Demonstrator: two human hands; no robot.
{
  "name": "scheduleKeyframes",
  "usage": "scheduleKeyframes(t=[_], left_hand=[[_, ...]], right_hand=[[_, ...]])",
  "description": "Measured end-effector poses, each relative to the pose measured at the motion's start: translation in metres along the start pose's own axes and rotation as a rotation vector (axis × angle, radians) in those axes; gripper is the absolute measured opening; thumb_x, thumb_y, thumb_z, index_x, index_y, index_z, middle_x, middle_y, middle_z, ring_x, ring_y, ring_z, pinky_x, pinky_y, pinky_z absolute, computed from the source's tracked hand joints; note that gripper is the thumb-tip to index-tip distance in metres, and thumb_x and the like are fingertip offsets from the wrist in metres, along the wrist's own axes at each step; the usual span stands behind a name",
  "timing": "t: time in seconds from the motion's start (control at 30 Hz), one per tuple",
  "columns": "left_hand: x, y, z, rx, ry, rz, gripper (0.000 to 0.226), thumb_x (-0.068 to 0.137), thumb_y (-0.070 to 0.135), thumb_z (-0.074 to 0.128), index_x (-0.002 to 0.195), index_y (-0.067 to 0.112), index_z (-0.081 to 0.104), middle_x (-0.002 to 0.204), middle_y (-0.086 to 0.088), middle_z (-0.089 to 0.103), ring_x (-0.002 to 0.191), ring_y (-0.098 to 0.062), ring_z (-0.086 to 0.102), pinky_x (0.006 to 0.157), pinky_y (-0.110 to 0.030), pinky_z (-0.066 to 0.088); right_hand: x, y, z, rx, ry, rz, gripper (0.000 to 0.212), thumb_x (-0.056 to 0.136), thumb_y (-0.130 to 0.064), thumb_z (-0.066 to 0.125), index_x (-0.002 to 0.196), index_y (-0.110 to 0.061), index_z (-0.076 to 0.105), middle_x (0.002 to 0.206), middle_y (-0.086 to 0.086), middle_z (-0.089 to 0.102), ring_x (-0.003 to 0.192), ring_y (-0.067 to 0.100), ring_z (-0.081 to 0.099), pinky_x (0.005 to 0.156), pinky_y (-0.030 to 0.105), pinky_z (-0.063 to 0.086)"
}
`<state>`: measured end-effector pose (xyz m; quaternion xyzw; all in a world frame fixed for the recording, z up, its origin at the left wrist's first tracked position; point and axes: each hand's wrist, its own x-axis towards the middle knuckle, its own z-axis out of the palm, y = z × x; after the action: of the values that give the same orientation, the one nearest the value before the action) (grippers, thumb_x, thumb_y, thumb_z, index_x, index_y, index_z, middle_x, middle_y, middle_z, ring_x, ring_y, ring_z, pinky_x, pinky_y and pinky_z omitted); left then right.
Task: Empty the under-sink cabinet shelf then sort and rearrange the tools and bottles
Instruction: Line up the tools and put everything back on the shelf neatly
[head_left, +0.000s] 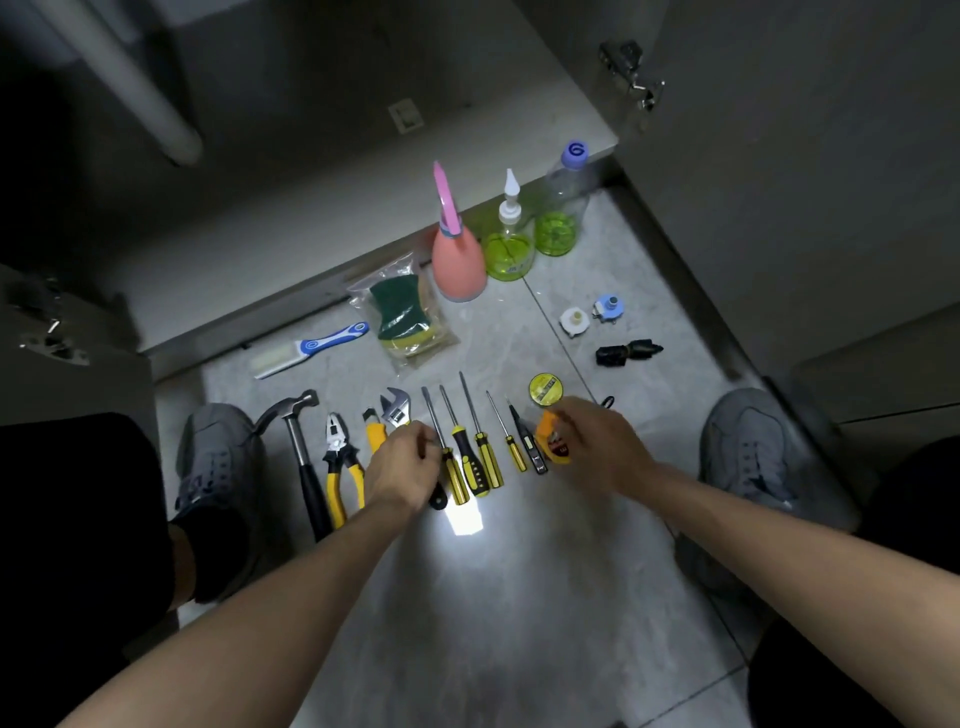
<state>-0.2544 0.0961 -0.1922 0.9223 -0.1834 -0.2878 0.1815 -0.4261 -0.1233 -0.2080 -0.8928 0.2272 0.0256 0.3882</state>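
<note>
Floor tiles (519, 597) hold four screwdrivers (470, 441), three bottles (506, 234); hands' grips unclear.

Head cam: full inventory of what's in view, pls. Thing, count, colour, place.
bottles: 3; one pink, two clear with green liquid; floor by the cabinet edge
sponge pack: 1, green and yellow in a clear bag, left of the bottles
brush: 1, blue and white, left of the sponges
hammer: 1, black handle, left end of the tool row
pliers: 1, yellow and black, beside the hammer
wrench: 1, silver, partly under the left hand
screwdrivers: 4, yellow and black handles, middle of the row
yellow reel: 1, above the right hand
small caps: 2, white and blue, right of the bottles
shoes: 2, grey, either side
hands: left hand over the screwdriver handles; right hand on an orange item
</note>
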Motion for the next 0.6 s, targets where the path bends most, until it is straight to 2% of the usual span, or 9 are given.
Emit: scheduleKeyframes(t=[0.07, 0.17, 0.23, 0.33, 0.43, 0.5, 0.6], left_hand=[[0.005, 0.009, 0.002, -0.004, -0.017, 0.013, 0.012, 0.095, 0.024, 0.050, 0.097, 0.028, 0.061, 0.109, 0.006, 0.067, 0.100, -0.021, 0.063, 0.080, -0.035, 0.052], [0.011, 0.016, 0.006, -0.011, -0.023, 0.002, 0.011, 0.095, 0.025, 0.051, 0.100, 0.031, 0.060, 0.115, 0.005, 0.065, 0.105, -0.020, 0.061, 0.082, -0.035, 0.052], [0.015, 0.017, 0.006, -0.028, -0.006, -0.009, 0.012, 0.095, 0.025, 0.052, 0.101, 0.031, 0.060, 0.114, 0.006, 0.065, 0.104, -0.019, 0.061, 0.080, -0.034, 0.051], [0.018, 0.011, 0.005, -0.052, 0.009, -0.019, 0.012, 0.094, 0.023, 0.052, 0.099, 0.030, 0.061, 0.108, 0.008, 0.066, 0.099, -0.018, 0.062, 0.081, -0.036, 0.053], [0.018, 0.000, 0.002, -0.072, 0.026, -0.062, 0.013, 0.094, 0.023, 0.051, 0.099, 0.030, 0.062, 0.107, 0.010, 0.066, 0.098, -0.017, 0.062, 0.081, -0.036, 0.053], [0.018, -0.007, 0.001, -0.078, 0.033, -0.084, 0.015, 0.094, 0.025, 0.052, 0.102, 0.032, 0.062, 0.112, 0.010, 0.064, 0.101, -0.016, 0.061, 0.081, -0.033, 0.050], [0.019, -0.012, 0.000, -0.070, 0.034, -0.112, 0.013, 0.094, 0.025, 0.052, 0.096, 0.037, 0.057, 0.114, 0.010, 0.061, 0.100, -0.017, 0.060, 0.080, -0.032, 0.048]], right_hand=[[0.024, 0.005, -0.012, -0.002, 0.107, 0.136, 0.016, 0.102, -0.015, 0.050, 0.104, -0.012, 0.065, 0.097, 0.003, 0.066, 0.088, 0.022, 0.060, 0.074, 0.039, 0.047], [0.070, 0.008, -0.023, -0.017, 0.096, 0.179, 0.021, 0.098, -0.011, 0.051, 0.106, -0.007, 0.070, 0.101, 0.011, 0.067, 0.095, 0.026, 0.059, 0.082, 0.042, 0.049], [0.100, 0.004, -0.024, -0.039, 0.019, 0.148, 0.024, 0.098, -0.010, 0.050, 0.109, -0.007, 0.071, 0.104, 0.014, 0.066, 0.100, 0.029, 0.058, 0.086, 0.043, 0.047], [0.137, -0.008, -0.013, -0.103, -0.192, 0.075, 0.027, 0.099, -0.011, 0.048, 0.112, -0.012, 0.071, 0.107, 0.012, 0.059, 0.107, 0.028, 0.050, 0.094, 0.042, 0.042], [0.153, -0.015, 0.003, -0.159, -0.299, 0.045, 0.027, 0.098, -0.011, 0.048, 0.107, -0.013, 0.073, 0.105, 0.011, 0.060, 0.109, 0.027, 0.051, 0.093, 0.045, 0.045], [0.154, -0.015, 0.011, -0.145, -0.222, 0.051, 0.025, 0.094, -0.012, 0.052, 0.102, -0.013, 0.075, 0.100, 0.008, 0.064, 0.103, 0.026, 0.056, 0.084, 0.044, 0.051], [0.151, -0.010, 0.016, -0.131, -0.078, 0.067, 0.018, 0.085, -0.017, 0.063, 0.096, -0.018, 0.078, 0.096, 0.005, 0.063, 0.100, 0.023, 0.056, 0.075, 0.035, 0.049]])
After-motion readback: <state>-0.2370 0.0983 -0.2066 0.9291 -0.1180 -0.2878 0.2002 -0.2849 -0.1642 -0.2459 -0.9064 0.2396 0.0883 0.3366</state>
